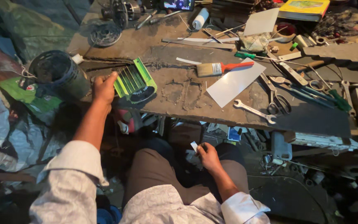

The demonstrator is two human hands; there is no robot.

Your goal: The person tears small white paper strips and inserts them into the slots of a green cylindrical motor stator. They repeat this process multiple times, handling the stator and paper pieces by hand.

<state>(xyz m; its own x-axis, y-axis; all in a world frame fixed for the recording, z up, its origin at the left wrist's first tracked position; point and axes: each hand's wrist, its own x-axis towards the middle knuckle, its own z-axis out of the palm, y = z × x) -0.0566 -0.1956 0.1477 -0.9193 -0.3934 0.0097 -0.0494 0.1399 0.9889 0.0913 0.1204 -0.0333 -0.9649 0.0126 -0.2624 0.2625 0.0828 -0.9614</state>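
Cluttered workbench [179, 95] filling dim workshop. Right hand [207, 157] pinching small white strip [194, 146], below bench edge. Left hand [103, 88] gripping green slotted tray [135, 81] overhanging that edge; likely tipping off if grip slackens. Paintbrush [222, 67] lying beyond.

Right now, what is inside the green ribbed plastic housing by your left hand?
The green ribbed plastic housing shows dark slots between its green ribs, and a dark opening at its near end. Left hand grips its edge; deeper contents are hidden.
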